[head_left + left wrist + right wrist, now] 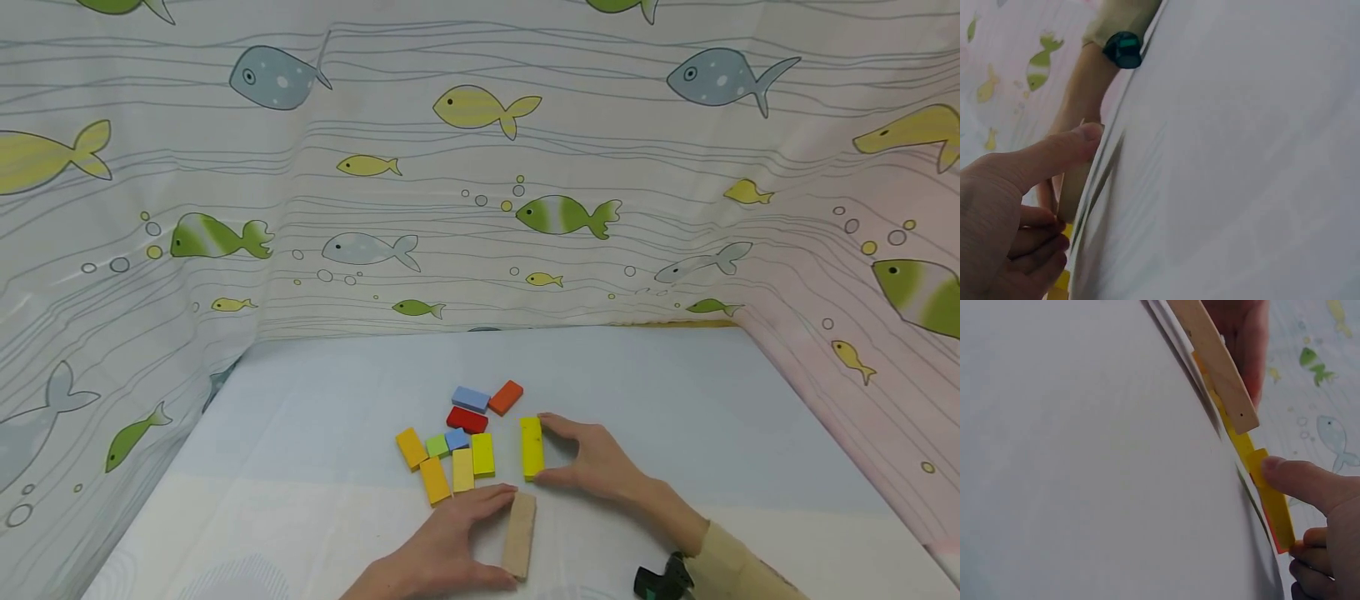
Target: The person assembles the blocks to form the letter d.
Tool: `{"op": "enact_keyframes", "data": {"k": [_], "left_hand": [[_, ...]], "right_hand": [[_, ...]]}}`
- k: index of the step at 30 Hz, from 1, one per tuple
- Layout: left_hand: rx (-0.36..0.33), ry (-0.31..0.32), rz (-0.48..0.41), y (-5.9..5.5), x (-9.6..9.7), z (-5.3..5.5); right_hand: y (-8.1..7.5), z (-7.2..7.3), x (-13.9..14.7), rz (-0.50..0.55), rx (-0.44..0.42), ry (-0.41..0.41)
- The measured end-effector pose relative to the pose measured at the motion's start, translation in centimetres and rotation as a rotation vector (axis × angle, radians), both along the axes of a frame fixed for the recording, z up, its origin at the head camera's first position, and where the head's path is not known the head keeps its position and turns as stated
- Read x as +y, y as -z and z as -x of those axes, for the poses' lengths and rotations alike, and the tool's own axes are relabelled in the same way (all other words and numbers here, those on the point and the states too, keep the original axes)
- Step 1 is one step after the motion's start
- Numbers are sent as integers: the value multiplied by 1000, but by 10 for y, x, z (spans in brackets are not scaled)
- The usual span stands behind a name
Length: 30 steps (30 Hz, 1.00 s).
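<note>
In the head view my left hand (442,542) grips a long plain wooden block (519,537) by its two ends, thumb at the near end and fingers at the far end. Further up and to the right, my right hand (600,462) pinches a yellow block (532,450) the same way, end to end. The right wrist view shows the thumb (1297,478) on one end of the yellow block and fingers at the other. In the left wrist view the thumb presses the wooden block's (1074,187) upper end. Both blocks stand close over the white tabletop.
Left of the yellow block lies a loose cluster: a second yellow block (483,455), a pale yellow one (462,469), two orange-yellow ones (434,481), small green (437,447) and blue pieces (457,438). Behind are red (467,420), blue (471,399) and orange (506,397) blocks. A fish-print curtain (480,183) surrounds the table.
</note>
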State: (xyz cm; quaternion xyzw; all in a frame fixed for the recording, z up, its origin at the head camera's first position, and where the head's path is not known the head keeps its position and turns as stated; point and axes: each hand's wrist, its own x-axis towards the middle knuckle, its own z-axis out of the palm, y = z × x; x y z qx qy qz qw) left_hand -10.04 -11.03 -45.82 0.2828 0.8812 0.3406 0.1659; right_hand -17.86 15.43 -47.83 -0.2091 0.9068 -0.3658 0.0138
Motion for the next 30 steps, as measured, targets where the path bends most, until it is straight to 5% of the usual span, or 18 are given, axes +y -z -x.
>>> {"op": "enact_keyframes", "data": {"k": [10, 20, 30], "left_hand": [[16, 4, 4, -3, 16, 4], [113, 46, 14, -6, 34, 10], [103, 61, 7, -4, 55, 15]], "right_hand": [[0, 0, 17, 22, -5, 42], [0, 1, 38, 8, 37, 70], [2, 1, 56, -4, 48, 90]]}}
